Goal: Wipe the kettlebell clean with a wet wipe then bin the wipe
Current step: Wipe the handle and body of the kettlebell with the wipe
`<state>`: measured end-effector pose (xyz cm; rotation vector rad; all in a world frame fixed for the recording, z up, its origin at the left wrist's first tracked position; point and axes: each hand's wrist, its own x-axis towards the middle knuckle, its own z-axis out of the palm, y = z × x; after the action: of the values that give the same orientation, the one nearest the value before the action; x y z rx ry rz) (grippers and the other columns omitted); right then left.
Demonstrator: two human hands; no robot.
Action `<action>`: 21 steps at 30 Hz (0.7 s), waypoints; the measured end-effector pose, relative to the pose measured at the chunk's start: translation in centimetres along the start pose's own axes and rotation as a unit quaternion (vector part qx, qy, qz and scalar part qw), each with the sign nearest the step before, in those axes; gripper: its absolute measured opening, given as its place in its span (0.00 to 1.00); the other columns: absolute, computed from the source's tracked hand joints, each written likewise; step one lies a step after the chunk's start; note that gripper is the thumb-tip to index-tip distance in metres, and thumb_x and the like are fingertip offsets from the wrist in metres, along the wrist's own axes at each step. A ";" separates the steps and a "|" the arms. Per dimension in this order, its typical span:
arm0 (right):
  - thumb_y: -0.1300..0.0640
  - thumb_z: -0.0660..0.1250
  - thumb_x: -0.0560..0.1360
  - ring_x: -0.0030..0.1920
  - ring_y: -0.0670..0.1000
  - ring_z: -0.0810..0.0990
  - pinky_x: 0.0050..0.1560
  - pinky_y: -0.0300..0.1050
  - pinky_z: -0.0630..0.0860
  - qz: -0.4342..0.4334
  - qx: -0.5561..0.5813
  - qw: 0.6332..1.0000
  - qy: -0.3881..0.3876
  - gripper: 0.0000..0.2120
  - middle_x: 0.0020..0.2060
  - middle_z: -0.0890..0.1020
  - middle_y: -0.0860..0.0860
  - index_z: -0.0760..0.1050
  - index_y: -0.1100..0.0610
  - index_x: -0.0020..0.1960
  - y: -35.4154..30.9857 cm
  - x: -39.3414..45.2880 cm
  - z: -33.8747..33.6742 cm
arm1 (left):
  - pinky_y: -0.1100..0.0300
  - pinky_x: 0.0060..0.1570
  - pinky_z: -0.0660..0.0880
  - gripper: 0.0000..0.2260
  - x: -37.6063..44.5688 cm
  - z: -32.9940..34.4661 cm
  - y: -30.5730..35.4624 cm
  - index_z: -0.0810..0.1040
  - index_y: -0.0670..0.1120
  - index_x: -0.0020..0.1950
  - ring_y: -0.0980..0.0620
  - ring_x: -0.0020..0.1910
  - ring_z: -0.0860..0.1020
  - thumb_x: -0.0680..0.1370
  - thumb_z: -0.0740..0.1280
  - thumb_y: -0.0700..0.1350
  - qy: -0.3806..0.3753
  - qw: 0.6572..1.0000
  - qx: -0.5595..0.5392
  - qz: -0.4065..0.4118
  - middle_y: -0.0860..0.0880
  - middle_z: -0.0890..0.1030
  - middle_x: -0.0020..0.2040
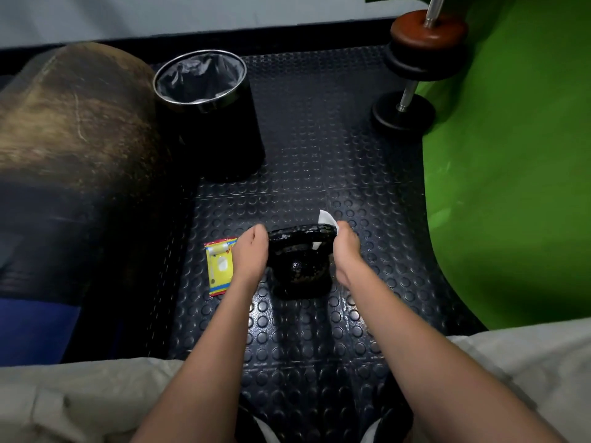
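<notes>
A black kettlebell stands upright on the studded rubber floor in the middle of the view. My left hand grips the left end of its handle. My right hand holds a white wet wipe against the handle's right end; a corner of the wipe sticks up above my fingers. A black bin with a steel rim and a grey liner stands open at the back left, apart from the kettlebell.
A yellow wet-wipe packet lies on the floor just left of my left hand. A worn brown punching bag lies along the left. Dumbbells and a green surface fill the right. My knees frame the bottom.
</notes>
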<state>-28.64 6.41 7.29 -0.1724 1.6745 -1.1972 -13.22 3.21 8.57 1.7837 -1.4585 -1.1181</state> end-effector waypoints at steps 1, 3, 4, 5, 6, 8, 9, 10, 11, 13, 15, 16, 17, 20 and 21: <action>0.50 0.53 0.80 0.39 0.53 0.75 0.39 0.46 0.71 -0.011 -0.027 0.999 0.011 0.16 0.40 0.79 0.54 0.73 0.56 0.40 -0.2 0.0 0.1 | 0.55 0.32 0.57 0.14 0.0 0.0 0.0 0.60 0.48 0.35 0.51 0.33 0.61 0.80 0.54 0.48 -0.001 1.000 0.000 -0.001 0.51 0.64 0.31; 0.51 0.53 0.82 0.39 0.52 0.73 0.37 0.46 0.68 -0.087 -0.110 0.989 0.048 0.17 0.39 0.77 0.52 0.71 0.56 0.39 -0.2 -0.6 0.4 | 0.55 0.32 0.57 0.13 -0.1 0.0 0.1 0.60 0.48 0.36 0.51 0.33 0.62 0.80 0.53 0.48 -0.005 1.000 0.001 -0.001 0.51 0.64 0.32; 0.52 0.52 0.83 0.40 0.51 0.73 0.36 0.45 0.67 -0.142 -0.151 0.976 0.063 0.17 0.39 0.76 0.50 0.71 0.55 0.39 -0.1 -1.1 0.6 | 0.55 0.32 0.58 0.13 -0.2 0.0 0.1 0.60 0.48 0.36 0.51 0.33 0.62 0.80 0.53 0.47 -0.006 1.000 0.002 -0.001 0.51 0.64 0.32; 0.52 0.52 0.84 0.42 0.50 0.73 0.38 0.44 0.68 -0.205 -0.197 0.956 0.072 0.17 0.40 0.77 0.49 0.73 0.55 0.41 0.1 -1.5 0.8 | 0.54 0.33 0.58 0.13 -0.2 0.0 0.1 0.60 0.48 0.36 0.51 0.33 0.62 0.80 0.54 0.47 -0.005 1.000 0.003 -0.002 0.51 0.64 0.32; 0.53 0.52 0.84 0.46 0.50 0.74 0.45 0.44 0.71 -0.272 -0.249 0.927 0.074 0.17 0.43 0.79 0.49 0.76 0.55 0.43 0.4 -1.8 1.0 | 0.54 0.33 0.59 0.13 -0.2 0.0 0.1 0.60 0.48 0.36 0.51 0.33 0.62 0.80 0.54 0.47 -0.003 1.000 0.005 -0.002 0.51 0.64 0.32; 0.54 0.52 0.84 0.48 0.48 0.74 0.68 0.47 0.67 -0.403 -0.334 0.850 0.063 0.18 0.43 0.80 0.48 0.78 0.55 0.44 1.1 -2.0 1.5 | 0.53 0.33 0.60 0.13 -0.1 0.0 0.1 0.61 0.48 0.35 0.51 0.34 0.63 0.80 0.54 0.48 0.003 1.000 0.016 0.001 0.51 0.65 0.32; 0.54 0.51 0.84 0.47 0.47 0.74 0.75 0.48 0.61 -0.452 -0.362 0.813 0.057 0.18 0.41 0.79 0.46 0.75 0.53 0.42 1.5 -2.0 1.6 | 0.53 0.33 0.61 0.13 0.0 0.0 0.1 0.61 0.48 0.35 0.50 0.35 0.63 0.80 0.54 0.48 0.004 1.000 0.024 0.000 0.50 0.66 0.32; 0.54 0.51 0.84 0.47 0.46 0.73 0.77 0.49 0.58 -0.483 -0.380 0.787 0.050 0.17 0.40 0.78 0.44 0.73 0.52 0.41 1.7 -2.0 1.7 | 0.53 0.33 0.61 0.13 0.1 0.0 0.1 0.62 0.48 0.35 0.50 0.35 0.63 0.80 0.53 0.48 0.005 1.000 0.028 -0.002 0.50 0.67 0.32; 0.53 0.51 0.84 0.48 0.46 0.73 0.78 0.49 0.57 -0.504 -0.388 0.770 0.048 0.17 0.40 0.77 0.43 0.73 0.51 0.42 2.0 -2.0 1.6 | 0.53 0.33 0.62 0.13 0.1 0.0 0.0 0.62 0.48 0.35 0.50 0.35 0.63 0.80 0.54 0.48 0.004 1.000 0.024 -0.005 0.51 0.67 0.32; 0.52 0.51 0.85 0.52 0.46 0.74 0.78 0.50 0.56 -0.528 -0.384 0.756 0.043 0.17 0.46 0.79 0.44 0.77 0.52 0.49 2.8 -1.4 1.0 | 0.53 0.34 0.61 0.14 0.0 0.0 -0.1 0.62 0.48 0.34 0.50 0.34 0.63 0.80 0.54 0.48 0.003 1.000 0.012 -0.004 0.52 0.67 0.31; 0.53 0.52 0.86 0.57 0.47 0.74 0.77 0.51 0.58 -0.528 -0.345 0.775 0.045 0.16 0.52 0.80 0.45 0.79 0.54 0.56 3.6 -0.8 0.4 | 0.53 0.33 0.61 0.15 0.0 0.0 -0.2 0.61 0.49 0.33 0.50 0.34 0.63 0.80 0.54 0.48 0.005 1.000 0.008 -0.002 0.52 0.66 0.30; 0.53 0.52 0.86 0.59 0.47 0.74 0.75 0.50 0.60 -0.517 -0.320 0.792 0.055 0.16 0.54 0.79 0.45 0.78 0.54 0.58 3.9 -0.6 0.3 | 0.53 0.33 0.60 0.15 0.1 0.0 -0.3 0.60 0.49 0.33 0.50 0.34 0.63 0.80 0.54 0.48 0.005 1.000 0.008 -0.003 0.52 0.66 0.30; 0.52 0.51 0.86 0.60 0.47 0.73 0.72 0.46 0.63 -0.498 -0.293 0.814 0.066 0.17 0.56 0.78 0.45 0.78 0.54 0.60 4.2 -0.6 0.3 | 0.53 0.33 0.60 0.15 0.1 0.1 -0.3 0.60 0.49 0.33 0.50 0.34 0.63 0.80 0.54 0.48 0.005 1.000 0.009 -0.005 0.52 0.65 0.30; 0.48 0.48 0.86 0.58 0.44 0.71 0.60 0.27 0.61 -0.427 -0.215 0.873 0.095 0.20 0.57 0.77 0.45 0.76 0.53 0.63 4.5 -0.9 0.9 | 0.54 0.32 0.59 0.15 0.3 0.2 -0.5 0.59 0.50 0.33 0.50 0.33 0.62 0.79 0.54 0.49 0.003 1.000 -0.001 -0.008 0.52 0.64 0.30; 0.48 0.48 0.86 0.58 0.44 0.71 0.57 0.24 0.61 -0.397 -0.192 0.892 0.102 0.20 0.57 0.77 0.45 0.76 0.53 0.63 4.4 -1.1 1.0 | 0.54 0.33 0.58 0.15 0.3 0.2 -0.6 0.59 0.50 0.33 0.50 0.33 0.62 0.79 0.54 0.49 0.004 1.000 -0.005 -0.008 0.53 0.64 0.30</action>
<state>-25.50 8.59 4.60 -1.0980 2.0983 -1.4770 -13.11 3.06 7.89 1.7932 -1.4342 -1.1223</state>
